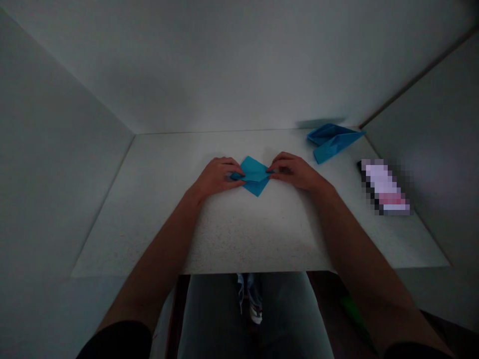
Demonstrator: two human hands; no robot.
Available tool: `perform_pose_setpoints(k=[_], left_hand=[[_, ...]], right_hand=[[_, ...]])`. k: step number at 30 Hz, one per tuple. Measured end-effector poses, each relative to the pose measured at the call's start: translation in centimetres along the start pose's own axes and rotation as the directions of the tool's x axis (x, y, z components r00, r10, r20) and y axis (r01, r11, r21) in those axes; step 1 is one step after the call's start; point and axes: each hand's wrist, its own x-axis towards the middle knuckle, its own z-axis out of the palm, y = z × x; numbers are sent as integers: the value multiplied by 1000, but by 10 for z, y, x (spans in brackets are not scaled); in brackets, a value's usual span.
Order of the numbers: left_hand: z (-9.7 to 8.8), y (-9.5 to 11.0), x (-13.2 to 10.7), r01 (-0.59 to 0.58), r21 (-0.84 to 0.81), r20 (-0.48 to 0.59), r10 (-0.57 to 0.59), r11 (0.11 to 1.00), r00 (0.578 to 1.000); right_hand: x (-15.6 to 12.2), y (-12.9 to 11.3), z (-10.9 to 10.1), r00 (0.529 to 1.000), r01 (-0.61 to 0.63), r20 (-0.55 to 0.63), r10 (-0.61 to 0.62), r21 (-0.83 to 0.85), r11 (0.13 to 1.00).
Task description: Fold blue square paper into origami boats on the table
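A small blue folded paper (254, 174) lies on the white speckled table (239, 234), shaped like a diamond with a crease across its middle. My left hand (217, 177) pinches its left corner with curled fingers. My right hand (295, 172) pinches its right corner the same way. Both forearms reach in from the near edge of the table.
A second blue folded paper shape (331, 139) rests at the back right corner of the table. A blurred-out flat object (385, 187) lies near the right edge. White walls close in the table at the left, back and right. My legs show below the near edge.
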Motion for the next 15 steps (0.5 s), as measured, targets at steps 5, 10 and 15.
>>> perform_pose_setpoints(k=[5,10,15], left_hand=[[3,-1,2,161,-106,-34,-165,981,986],[6,-4,1,188,-81,-89,-195,979,977],[8,-9,2,125,17,-76,-123,992,989]], right_hand=[[4,-4,8,999,-26,-42,24,-53,998],[8,2,19,986,-107,-139,90,-122,987],[7,5,20,980,-128,-176,95,-188,974]])
